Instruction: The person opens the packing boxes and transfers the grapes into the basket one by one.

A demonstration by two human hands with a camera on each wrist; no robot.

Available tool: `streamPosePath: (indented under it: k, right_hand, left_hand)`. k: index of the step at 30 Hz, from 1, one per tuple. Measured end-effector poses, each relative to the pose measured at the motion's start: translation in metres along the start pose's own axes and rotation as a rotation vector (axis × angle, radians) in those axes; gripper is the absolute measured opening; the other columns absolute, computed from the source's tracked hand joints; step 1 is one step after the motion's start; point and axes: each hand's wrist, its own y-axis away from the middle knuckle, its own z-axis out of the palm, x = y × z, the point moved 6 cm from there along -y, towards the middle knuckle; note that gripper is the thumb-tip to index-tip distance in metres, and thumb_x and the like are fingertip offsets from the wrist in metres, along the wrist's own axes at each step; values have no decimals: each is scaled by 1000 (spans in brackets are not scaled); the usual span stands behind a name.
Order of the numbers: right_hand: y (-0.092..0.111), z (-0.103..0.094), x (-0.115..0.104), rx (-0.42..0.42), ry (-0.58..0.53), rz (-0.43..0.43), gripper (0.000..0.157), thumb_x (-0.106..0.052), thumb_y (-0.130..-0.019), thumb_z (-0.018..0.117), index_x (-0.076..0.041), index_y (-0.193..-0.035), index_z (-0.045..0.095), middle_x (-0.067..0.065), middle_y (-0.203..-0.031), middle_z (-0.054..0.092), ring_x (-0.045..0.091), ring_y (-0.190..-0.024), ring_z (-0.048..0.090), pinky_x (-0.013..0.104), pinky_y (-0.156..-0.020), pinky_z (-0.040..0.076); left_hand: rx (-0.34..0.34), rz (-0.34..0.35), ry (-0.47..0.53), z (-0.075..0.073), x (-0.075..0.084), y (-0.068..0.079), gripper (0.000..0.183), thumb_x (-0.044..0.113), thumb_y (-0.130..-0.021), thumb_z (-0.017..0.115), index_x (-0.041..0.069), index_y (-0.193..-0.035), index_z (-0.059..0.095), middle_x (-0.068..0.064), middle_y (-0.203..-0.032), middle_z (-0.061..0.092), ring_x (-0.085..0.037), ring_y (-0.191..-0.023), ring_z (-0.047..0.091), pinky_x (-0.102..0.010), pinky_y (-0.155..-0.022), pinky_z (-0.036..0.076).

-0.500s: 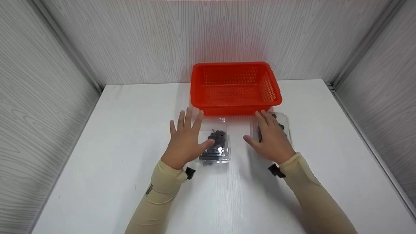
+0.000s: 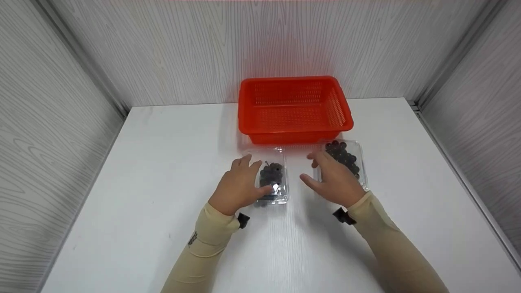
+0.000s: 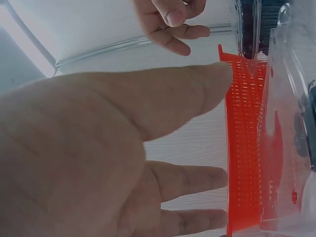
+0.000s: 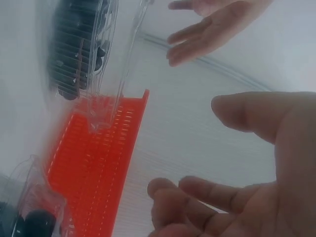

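Observation:
My left hand (image 2: 237,187) hovers over the left side of a clear plastic box (image 2: 281,198) holding dark grapes (image 2: 271,173). Its thumb overlaps the box in the head view, but the left wrist view shows a gap between fingers and box. To the right, my right hand (image 2: 336,181) is above a second clear box (image 2: 363,175) of dark grapes (image 2: 343,155), covering its left part. The right fingers (image 4: 207,197) bend a little, with the thumb well apart. Neither hand holds anything.
A red plastic basket (image 2: 293,137) with perforated sides stands behind both boxes, near the back wall (image 2: 183,53). Nothing is seen inside it. The white table (image 2: 163,162) is enclosed by wood-grain panels on the left and right.
Both hands have drawn back slightly toward me, and their spread fingers have bent. The left hand also shifted a little right. More of the right box's grapes shows. Basket and boxes stay put.

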Motion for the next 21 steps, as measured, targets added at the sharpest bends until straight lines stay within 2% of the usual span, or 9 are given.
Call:
streamPosePath:
  k: [3,7,11,17,21]
  right_hand:
    - [3,8,-7,-63,8,-32,45,-35,-94,75,-12,-129,60,7,-111,68,21,-85,65,38,-77,59]
    - [3,22,-15,-151,25,-92,40,-34,-93,76,-12,-124,65,4,-108,67,16,-76,60,33,-71,56]
    - [2,37,-18,-210,60,-133,41,-33,-94,76,-8,-124,66,7,-107,67,18,-75,61,35,-71,56]
    - [2,51,-16,-263,73,-102,45,-34,-94,74,-5,-128,66,10,-108,69,26,-89,69,43,-82,59]
    - [2,59,-12,-272,45,-65,48,-34,-94,75,-7,-131,61,6,-104,70,21,-82,66,39,-75,57]
  left_hand:
    - [3,23,-7,6,4,-1,80,47,-85,81,9,-149,54,-21,-158,41,-42,-144,39,-58,-108,46]
    - [13,54,-15,15,9,-3,87,46,-80,86,10,-151,51,-21,-155,44,-47,-145,35,-62,-104,48]
    - [14,89,-40,27,14,-6,95,48,-77,88,11,-155,47,-23,-157,42,-51,-146,33,-64,-99,51]
    - [10,93,-70,37,16,-11,95,44,-76,91,13,-155,48,-24,-161,37,-52,-146,32,-65,-96,51]
    - [16,100,-78,37,17,-13,91,40,-77,91,12,-154,50,-24,-157,42,-51,-143,38,-63,-96,53]
